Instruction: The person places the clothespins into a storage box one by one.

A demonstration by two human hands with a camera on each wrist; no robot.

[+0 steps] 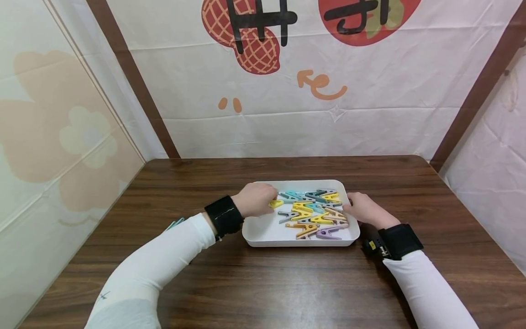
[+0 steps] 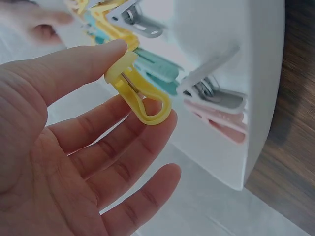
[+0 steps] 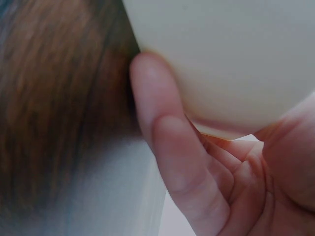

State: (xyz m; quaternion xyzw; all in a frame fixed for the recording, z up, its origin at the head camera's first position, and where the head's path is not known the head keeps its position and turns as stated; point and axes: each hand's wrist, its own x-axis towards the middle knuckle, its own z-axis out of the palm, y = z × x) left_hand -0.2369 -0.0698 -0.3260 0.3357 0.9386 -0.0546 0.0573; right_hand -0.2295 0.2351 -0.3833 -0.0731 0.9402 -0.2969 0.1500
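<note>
A white rectangular tray (image 1: 263,235) stands on the table, and many plastic clothespins in yellow, teal, grey, orange, pink and purple lie in it. Over the tray's left part, my left hand (image 1: 256,199) pinches a yellow clothespin (image 2: 160,113) between thumb and fingers, its looped end pointing away from the thumb. Beyond it in the left wrist view are a grey clothespin (image 2: 229,100) and a pink one (image 2: 221,123). My right hand (image 1: 367,210) grips the tray's right side, with fingers (image 3: 165,108) against the outside of the wall.
The dark wood table (image 1: 287,283) reaches back to a printed cloth wall (image 1: 287,132), with another cloth at the left. Next to my left sleeve, a teal object (image 1: 176,223) shows partly from behind the forearm. Black straps (image 1: 225,215) wrap both wrists.
</note>
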